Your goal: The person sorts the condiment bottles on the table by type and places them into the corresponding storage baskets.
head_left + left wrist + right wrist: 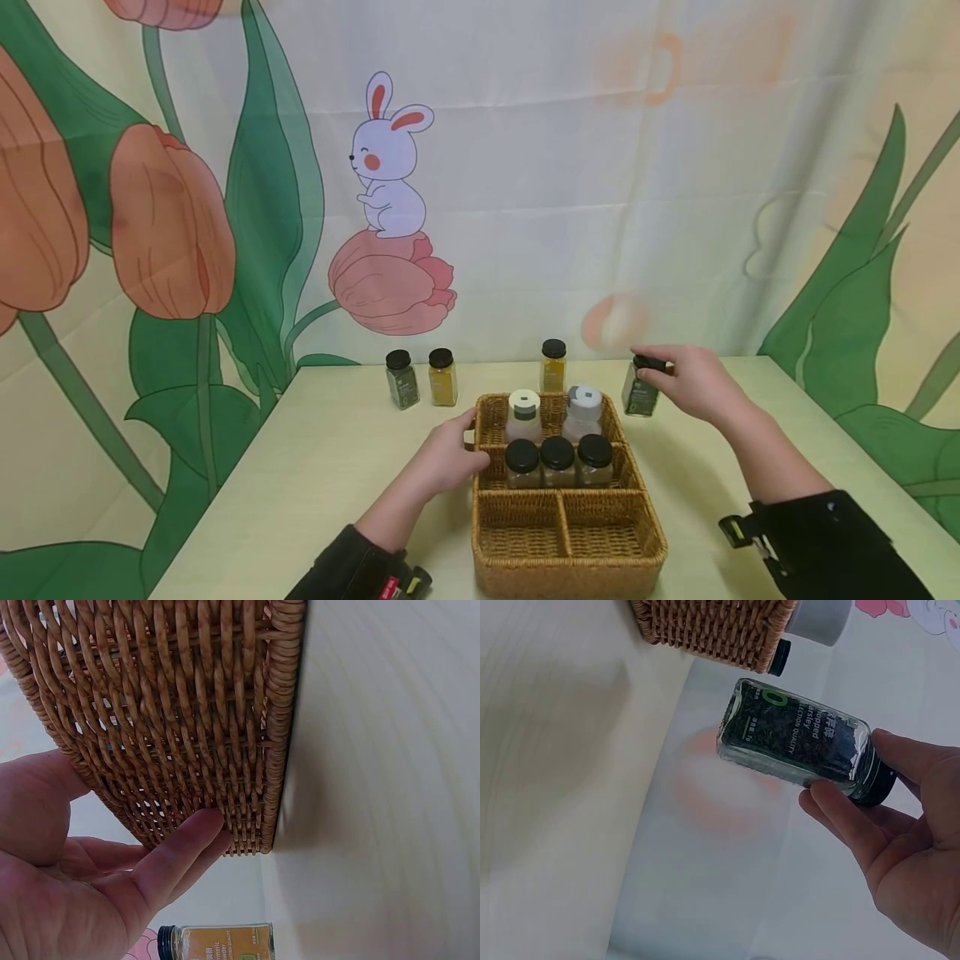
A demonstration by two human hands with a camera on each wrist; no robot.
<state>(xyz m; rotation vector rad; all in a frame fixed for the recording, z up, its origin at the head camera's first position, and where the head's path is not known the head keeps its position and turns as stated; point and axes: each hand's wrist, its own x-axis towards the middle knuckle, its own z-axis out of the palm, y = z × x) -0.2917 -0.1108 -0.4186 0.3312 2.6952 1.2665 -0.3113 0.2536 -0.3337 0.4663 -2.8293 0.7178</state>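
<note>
The right hand (701,385) pinches a chopped parsley jar (791,735) by its black cap, just beside the far right corner of the wicker basket (570,577). The left hand (447,457) grips the basket's left rim. White-capped bottles (523,419) stand in its rear compartment, three black-capped jars (557,462) in the middle.

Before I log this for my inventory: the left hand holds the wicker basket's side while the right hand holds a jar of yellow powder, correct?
Not quite: the jar in the right hand contains dark green flakes, not yellow powder, as the right wrist view shows. The left hand does hold the wicker basket at its side.
</note>
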